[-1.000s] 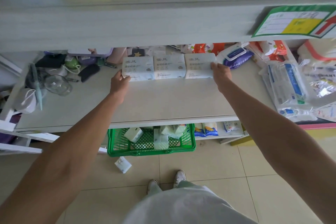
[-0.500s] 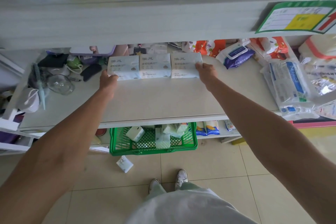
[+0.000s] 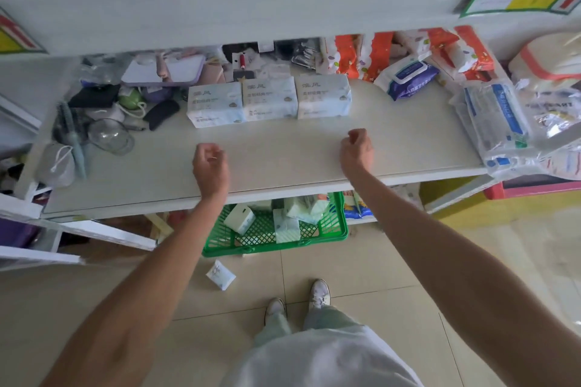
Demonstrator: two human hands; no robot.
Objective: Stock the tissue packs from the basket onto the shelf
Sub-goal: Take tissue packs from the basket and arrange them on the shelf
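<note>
Three pale blue-and-white tissue packs [image 3: 268,100] stand side by side at the back of the white shelf [image 3: 283,173]. My left hand [image 3: 210,166] hovers over the shelf's front part, fingers loosely curled, holding nothing. My right hand [image 3: 356,151] is level with it further right, also curled and empty. Both hands are well short of the packs. Under the shelf, on the floor, the green basket [image 3: 341,226] holds several more white and pale green tissue packs [image 3: 284,226]. One small pack [image 3: 220,274] lies on the tiles in front of the basket.
Clutter fills the shelf's left end: a glass bowl [image 3: 110,135], dark pouches, a purple tray [image 3: 163,71]. Wet wipes [image 3: 407,78], orange packets and bagged goods [image 3: 493,122] crowd the right end. An upper shelf board [image 3: 251,9] overhangs. My shoes [image 3: 298,302] stand on the tiled floor.
Both hands have let go of the row of three packs and drawn back toward the shelf's front edge. The packs stay standing at the back.
</note>
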